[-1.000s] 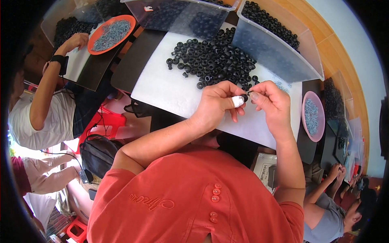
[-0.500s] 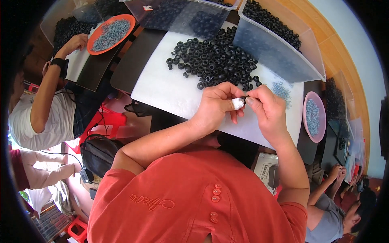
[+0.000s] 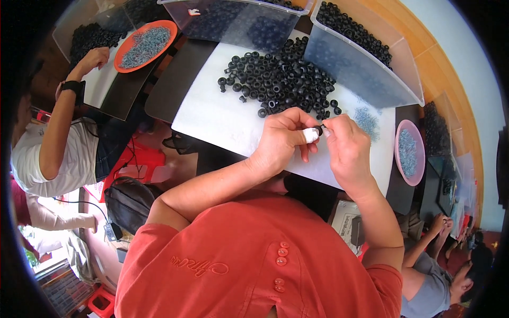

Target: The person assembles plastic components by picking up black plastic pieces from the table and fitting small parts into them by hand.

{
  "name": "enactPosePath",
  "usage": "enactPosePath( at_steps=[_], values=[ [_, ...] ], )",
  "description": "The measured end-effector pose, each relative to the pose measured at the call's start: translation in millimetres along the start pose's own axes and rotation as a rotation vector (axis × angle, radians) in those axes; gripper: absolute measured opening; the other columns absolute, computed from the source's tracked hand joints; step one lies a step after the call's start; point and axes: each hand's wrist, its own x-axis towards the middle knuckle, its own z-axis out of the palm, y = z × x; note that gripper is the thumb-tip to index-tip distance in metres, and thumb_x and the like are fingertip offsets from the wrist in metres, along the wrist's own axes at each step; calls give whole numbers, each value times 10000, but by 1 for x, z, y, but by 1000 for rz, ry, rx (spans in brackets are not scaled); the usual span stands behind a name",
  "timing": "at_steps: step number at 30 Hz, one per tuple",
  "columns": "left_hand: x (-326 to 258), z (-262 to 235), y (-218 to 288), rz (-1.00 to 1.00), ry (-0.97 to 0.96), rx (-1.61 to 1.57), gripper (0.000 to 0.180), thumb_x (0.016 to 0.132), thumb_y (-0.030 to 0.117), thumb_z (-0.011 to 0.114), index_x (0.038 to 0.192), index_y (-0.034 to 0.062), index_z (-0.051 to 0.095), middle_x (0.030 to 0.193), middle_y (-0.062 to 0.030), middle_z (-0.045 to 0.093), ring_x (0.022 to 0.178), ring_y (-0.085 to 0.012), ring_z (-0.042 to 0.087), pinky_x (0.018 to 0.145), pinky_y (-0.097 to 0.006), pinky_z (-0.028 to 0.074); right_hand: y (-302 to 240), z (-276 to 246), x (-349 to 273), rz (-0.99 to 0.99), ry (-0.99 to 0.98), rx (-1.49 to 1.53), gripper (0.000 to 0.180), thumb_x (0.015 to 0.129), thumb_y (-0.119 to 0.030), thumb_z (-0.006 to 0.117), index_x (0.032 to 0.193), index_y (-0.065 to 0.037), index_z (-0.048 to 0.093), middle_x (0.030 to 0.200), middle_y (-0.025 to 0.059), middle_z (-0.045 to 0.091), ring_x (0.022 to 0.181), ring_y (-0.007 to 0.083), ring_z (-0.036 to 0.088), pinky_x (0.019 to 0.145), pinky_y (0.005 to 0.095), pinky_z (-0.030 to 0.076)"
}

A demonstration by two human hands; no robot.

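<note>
Above the near half of a white sheet point(image 3: 204, 119), both my hands meet. My left hand point(image 3: 283, 139), its thumb wrapped in white tape, pinches a small round black part point(image 3: 319, 129) between thumb and fingers. My right hand point(image 3: 349, 151) is closed in a pinch right against that part; whatever its fingertips hold is too small to make out. Just beyond my hands lies a heap of similar black ring-shaped parts point(image 3: 286, 79). To the right of the heap, small thin silvery-blue pieces point(image 3: 366, 122) are scattered on the sheet.
Clear plastic bins point(image 3: 360, 69) of black parts stand along the far edge. A pink bowl point(image 3: 422, 159) of silvery pieces sits at right. At left, a co-worker's hand point(image 3: 95, 58) is beside an orange bowl point(image 3: 118, 57). Another person point(image 3: 427, 283) works at lower right.
My right hand has shifted slightly, its fingertips drawing up at the black part. My left hand holds its place. The co-worker's hand at left has moved a little.
</note>
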Motion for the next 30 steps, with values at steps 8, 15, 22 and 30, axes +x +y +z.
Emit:
enactPosePath(
  at_steps=[8,15,22,30],
  values=[
    [0,2,0,36,61,-46,50,893,-37,608,921,-51,569,794,-117,634,633,-164,632,482,-270,505,-5,14,-5,0,93,-28,191,724,59,595,903,1,560,811,144,578,732,342,595,606,433,488],
    [-2,2,-1,44,47,-44,46,890,-26,614,917,-50,586,812,-119,649,649,-169,632,519,-278,517,-9,15,-12,-4,116,32,232,715,28,642,936,17,574,808,145,567,722,333,588,597,420,494],
    [-1,5,-3,35,105,-82,57,877,-46,623,932,-36,630,862,-97,664,777,-159,639,732,-259,518,-1,42,-16,-7,302,-80,279,660,3,681,918,3,572,807,124,574,718,304,595,562,399,493],
    [3,11,12,-125,-30,177,97,913,32,592,911,-53,637,784,-112,655,594,-176,613,522,-280,505,12,19,-13,-91,174,-160,263,620,-1,670,836,-50,530,763,100,549,686,302,578,542,417,475]
  ],
)
